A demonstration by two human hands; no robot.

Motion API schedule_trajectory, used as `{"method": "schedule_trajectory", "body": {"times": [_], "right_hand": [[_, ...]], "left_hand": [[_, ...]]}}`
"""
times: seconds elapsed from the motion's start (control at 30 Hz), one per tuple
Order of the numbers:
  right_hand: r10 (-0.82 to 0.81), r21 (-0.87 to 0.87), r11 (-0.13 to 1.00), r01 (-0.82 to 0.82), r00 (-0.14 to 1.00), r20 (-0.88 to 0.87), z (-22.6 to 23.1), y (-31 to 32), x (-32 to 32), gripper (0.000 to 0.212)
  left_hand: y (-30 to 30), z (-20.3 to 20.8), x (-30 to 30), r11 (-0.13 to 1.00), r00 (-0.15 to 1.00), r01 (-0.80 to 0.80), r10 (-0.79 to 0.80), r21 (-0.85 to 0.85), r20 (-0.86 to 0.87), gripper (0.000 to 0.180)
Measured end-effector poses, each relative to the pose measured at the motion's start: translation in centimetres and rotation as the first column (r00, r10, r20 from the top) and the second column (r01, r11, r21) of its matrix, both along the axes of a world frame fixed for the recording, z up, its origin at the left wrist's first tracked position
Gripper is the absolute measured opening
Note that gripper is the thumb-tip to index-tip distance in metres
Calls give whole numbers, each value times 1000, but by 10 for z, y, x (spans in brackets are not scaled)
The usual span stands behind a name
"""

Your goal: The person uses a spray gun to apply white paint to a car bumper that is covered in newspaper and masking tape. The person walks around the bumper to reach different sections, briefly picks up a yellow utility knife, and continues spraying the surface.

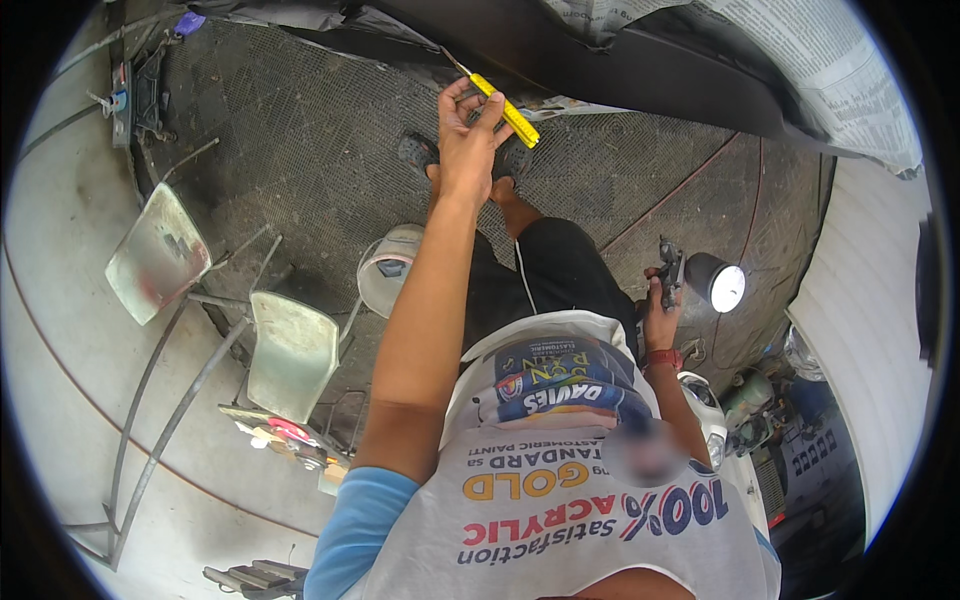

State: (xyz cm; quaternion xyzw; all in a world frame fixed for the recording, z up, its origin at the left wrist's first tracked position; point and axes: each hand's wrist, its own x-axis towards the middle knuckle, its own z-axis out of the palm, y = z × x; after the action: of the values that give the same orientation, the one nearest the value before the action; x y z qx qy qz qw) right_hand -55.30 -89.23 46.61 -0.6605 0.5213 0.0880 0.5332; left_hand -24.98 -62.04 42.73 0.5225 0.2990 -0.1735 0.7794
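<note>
My left hand (468, 150) reaches far forward, its fingers closed around the yellow handle of a cutter knife (505, 108). The knife's narrow tip points up and left, close to the lower edge of a dark, glossy panel (650, 75); whether it touches the panel I cannot tell. Down at my right side, my right hand (660, 322) grips a spray gun (671, 275) with a dark cup (706, 270) whose round end shines white. Part of that hand's fingers is hidden behind the gun.
Newspaper sheets (800, 60) cover the area around the panel. Left of my legs stands a white bucket (392, 270). Two worn chairs (160, 255) with metal frames are farther left. A thin hose or cable (680, 190) crosses the textured floor mat (290, 120).
</note>
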Motion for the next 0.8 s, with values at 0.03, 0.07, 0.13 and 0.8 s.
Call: {"method": "schedule_trajectory", "body": {"times": [0.03,0.07,0.13,0.8], "right_hand": [[-4,-5,1000,4,1000,-2,0,0,0,24],[-8,-11,1000,8,1000,-4,-1,1,-1,23],[-13,-18,1000,13,1000,-4,-1,2,0,23],[15,23,1000,-15,1000,-2,-16,-11,-14,41]], "left_hand": [[1,0,0,1000,1000,12,-12,8,1,47],[1,0,0,1000,1000,24,-24,16,1,47],[3,-1,-1,999,999,37,-37,31,-1,49],[20,-2,-24,966,987,155,-162,205,20,62]]}}
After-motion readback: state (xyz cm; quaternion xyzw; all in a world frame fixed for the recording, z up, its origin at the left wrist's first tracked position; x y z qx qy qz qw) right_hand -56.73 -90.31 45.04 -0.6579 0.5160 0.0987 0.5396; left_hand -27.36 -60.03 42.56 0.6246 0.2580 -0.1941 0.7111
